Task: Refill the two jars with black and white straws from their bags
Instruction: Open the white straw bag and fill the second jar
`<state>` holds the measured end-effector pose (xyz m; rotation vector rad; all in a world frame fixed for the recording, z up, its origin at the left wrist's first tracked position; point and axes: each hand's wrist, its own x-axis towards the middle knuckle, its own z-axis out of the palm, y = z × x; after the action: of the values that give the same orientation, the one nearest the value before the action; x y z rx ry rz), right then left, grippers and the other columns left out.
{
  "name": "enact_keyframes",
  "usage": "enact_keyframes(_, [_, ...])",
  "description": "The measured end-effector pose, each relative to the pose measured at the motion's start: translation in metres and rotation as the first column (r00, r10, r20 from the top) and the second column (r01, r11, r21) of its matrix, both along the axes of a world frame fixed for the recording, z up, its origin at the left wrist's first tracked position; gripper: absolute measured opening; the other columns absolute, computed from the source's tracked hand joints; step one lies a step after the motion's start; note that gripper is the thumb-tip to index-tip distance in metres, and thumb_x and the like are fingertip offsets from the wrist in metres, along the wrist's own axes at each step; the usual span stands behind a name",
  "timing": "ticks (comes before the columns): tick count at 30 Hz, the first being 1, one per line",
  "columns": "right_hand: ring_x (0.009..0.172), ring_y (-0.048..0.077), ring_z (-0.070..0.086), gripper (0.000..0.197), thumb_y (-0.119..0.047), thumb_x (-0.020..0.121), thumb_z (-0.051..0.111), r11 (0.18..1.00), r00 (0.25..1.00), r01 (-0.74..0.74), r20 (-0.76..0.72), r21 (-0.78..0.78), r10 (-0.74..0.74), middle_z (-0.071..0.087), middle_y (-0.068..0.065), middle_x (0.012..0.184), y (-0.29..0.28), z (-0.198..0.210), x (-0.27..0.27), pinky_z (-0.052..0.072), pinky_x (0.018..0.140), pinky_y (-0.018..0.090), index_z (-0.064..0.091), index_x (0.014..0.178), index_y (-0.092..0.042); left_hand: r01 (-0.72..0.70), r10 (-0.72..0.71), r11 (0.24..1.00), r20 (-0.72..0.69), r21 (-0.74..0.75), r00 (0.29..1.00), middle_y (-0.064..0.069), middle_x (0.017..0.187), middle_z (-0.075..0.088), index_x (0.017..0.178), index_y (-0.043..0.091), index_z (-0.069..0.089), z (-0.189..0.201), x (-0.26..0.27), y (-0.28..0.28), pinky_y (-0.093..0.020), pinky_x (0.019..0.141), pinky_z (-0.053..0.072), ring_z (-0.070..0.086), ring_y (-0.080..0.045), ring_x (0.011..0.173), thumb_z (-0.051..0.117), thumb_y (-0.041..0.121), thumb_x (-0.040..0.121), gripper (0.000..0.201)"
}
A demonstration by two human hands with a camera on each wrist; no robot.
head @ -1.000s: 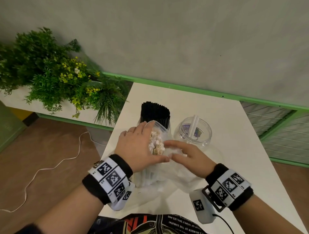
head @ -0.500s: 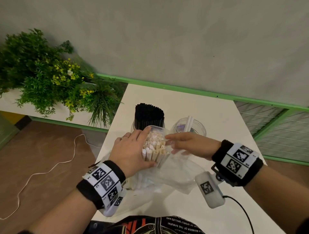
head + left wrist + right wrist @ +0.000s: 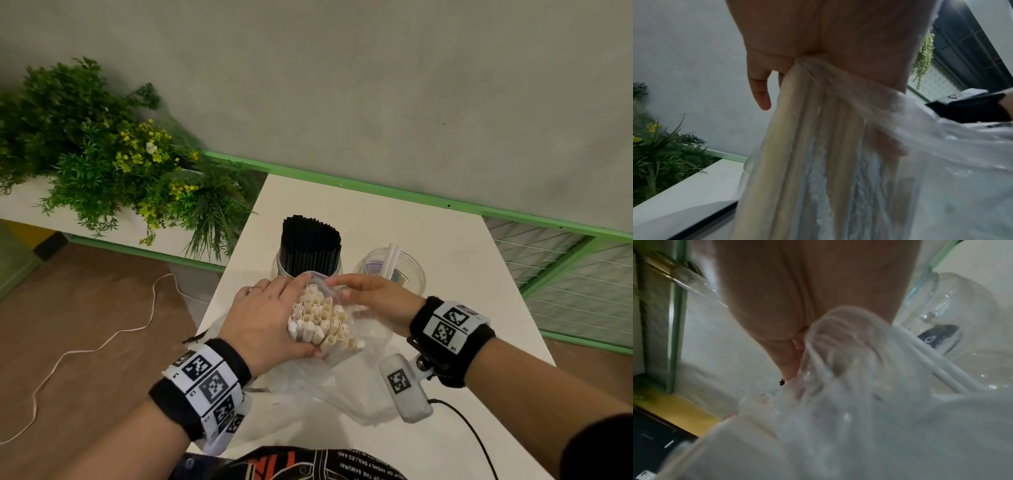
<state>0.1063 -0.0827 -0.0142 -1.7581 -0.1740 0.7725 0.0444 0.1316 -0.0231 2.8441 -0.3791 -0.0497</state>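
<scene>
My left hand (image 3: 270, 322) grips a bundle of white straws (image 3: 318, 318) through their clear plastic bag (image 3: 346, 387), open ends up, above the white table (image 3: 445, 246). My right hand (image 3: 366, 296) pinches the bag's rim beside the straw tips. In the left wrist view the bagged straws (image 3: 818, 154) hang down from my palm. The right wrist view shows crumpled bag film (image 3: 849, 369) in my fingers. Behind my hands stands a jar packed with black straws (image 3: 310, 248). To its right a clear jar (image 3: 411, 274) holds two white straws (image 3: 390, 260).
A planter of green plants with yellow flowers (image 3: 113, 164) sits left of the table. A green-framed rail (image 3: 376, 192) runs along the wall behind it. A white cable (image 3: 102, 346) lies on the brown floor at left. The table's front right part is bare.
My right hand has risen from the bag's lower side to its mouth. The straw bundle now shows more of its open ends, with the bag film pulled back from them.
</scene>
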Motion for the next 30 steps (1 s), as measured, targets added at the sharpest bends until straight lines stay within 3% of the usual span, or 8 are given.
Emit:
enact_keyframes(4, [0.095, 0.022, 0.062, 0.028, -0.001, 0.098, 0.047, 0.999, 0.999, 0.037, 0.007, 0.032, -0.037, 0.064, 0.009, 0.106, 0.005, -0.017, -0.002, 0.052, 0.079, 0.033, 0.061, 0.111, -0.021, 0.018, -0.019, 1.000, -0.026, -0.018, 0.999, 0.012, 0.133, 0.042, 0.145, 0.035, 0.018, 0.001, 0.003, 0.004, -0.035, 0.103, 0.034, 0.041, -0.016, 0.123, 0.063, 0.078, 0.057, 0.107])
enact_keyframes(7, [0.091, 0.016, 0.063, 0.035, 0.000, 0.095, 0.049, 0.977, 0.965, 0.005, 0.256, -0.214, 0.051, 0.063, 0.004, 0.113, 0.004, -0.039, -0.001, 0.056, 0.078, 0.029, 0.065, 0.110, -0.026, 0.031, -0.032, 0.999, -0.047, -0.030, 0.998, 0.010, 0.130, 0.045, 0.141, 0.033, 0.029, 0.002, 0.006, 0.005, -0.033, 0.101, 0.038, 0.042, -0.016, 0.119, 0.065, 0.077, 0.057, 0.101])
enact_keyframes(10, [0.093, 0.015, 0.058, 0.030, -0.004, 0.092, 0.055, 0.910, 0.820, 0.032, 0.531, -0.413, 0.212, 0.058, -0.002, 0.105, 0.002, -0.054, -0.007, 0.046, 0.086, 0.014, 0.068, 0.114, -0.019, 0.000, -0.003, 0.999, -0.069, -0.043, 0.998, 0.010, 0.130, 0.046, 0.139, 0.033, 0.034, 0.002, 0.010, 0.005, -0.033, 0.102, 0.039, 0.041, -0.017, 0.120, 0.065, 0.076, 0.059, 0.097])
enact_keyframes(13, [0.091, 0.008, 0.054, 0.025, -0.012, 0.091, 0.049, 0.960, 0.596, 0.183, 0.801, -0.212, 0.063, 0.056, -0.006, 0.099, -0.009, -0.047, -0.019, 0.041, 0.083, 0.014, 0.071, 0.102, -0.013, -0.041, 0.037, 0.998, -0.086, -0.048, 0.996, 0.008, 0.128, 0.049, 0.136, 0.031, 0.038, 0.001, 0.016, 0.010, -0.033, 0.100, 0.041, 0.044, -0.017, 0.120, 0.064, 0.079, 0.059, 0.094])
enact_keyframes(16, [0.103, 0.009, 0.057, 0.047, -0.044, 0.093, 0.037, 0.991, 0.727, 0.117, 0.685, -0.058, -0.045, 0.062, -0.008, 0.109, -0.021, -0.031, -0.034, 0.044, 0.089, 0.022, 0.062, 0.123, -0.018, -0.070, 0.065, 0.997, -0.106, -0.042, 0.992, 0.008, 0.125, 0.050, 0.135, 0.030, 0.040, 0.000, 0.020, 0.013, -0.035, 0.097, 0.044, 0.046, -0.017, 0.118, 0.059, 0.084, 0.057, 0.097])
enact_keyframes(20, [0.123, -0.001, 0.047, 0.093, -0.084, 0.069, 0.048, 0.980, 0.840, -0.044, 0.523, -0.196, 0.142, 0.048, -0.013, 0.136, -0.019, -0.039, -0.050, 0.038, 0.103, 0.020, 0.030, 0.146, -0.035, -0.080, 0.073, 0.995, -0.119, -0.053, 0.990, 0.007, 0.121, 0.052, 0.132, 0.030, 0.044, 0.001, 0.025, 0.012, -0.035, 0.095, 0.044, 0.048, -0.018, 0.115, 0.061, 0.082, 0.057, 0.093])
enact_keyframes(25, [0.128, 0.003, 0.041, 0.107, -0.082, 0.054, 0.066, 0.928, 0.837, -0.005, 0.507, -0.372, 0.208, 0.041, -0.014, 0.141, -0.006, -0.058, -0.047, 0.038, 0.109, 0.035, 0.035, 0.144, -0.033, -0.149, 0.057, 0.939, -0.287, -0.309, 0.956, 0.017, 0.106, 0.051, 0.121, 0.030, 0.053, 0.014, 0.027, 0.013, -0.028, 0.083, 0.043, 0.053, -0.009, 0.104, 0.055, 0.089, 0.048, 0.094])
enact_keyframes(30, [0.123, 0.003, 0.043, 0.085, -0.063, 0.065, 0.072, 0.937, 0.789, 0.056, 0.590, -0.345, 0.170, 0.044, -0.015, 0.136, 0.003, -0.061, -0.049, 0.039, 0.107, 0.032, 0.042, 0.139, -0.033, -0.448, 0.046, 0.617, -0.539, -0.647, 0.841, 0.022, 0.102, 0.057, 0.111, 0.022, 0.067, 0.022, 0.029, 0.019, -0.023, 0.083, 0.036, 0.051, -0.004, 0.103, 0.043, 0.042, 0.098, 0.034])
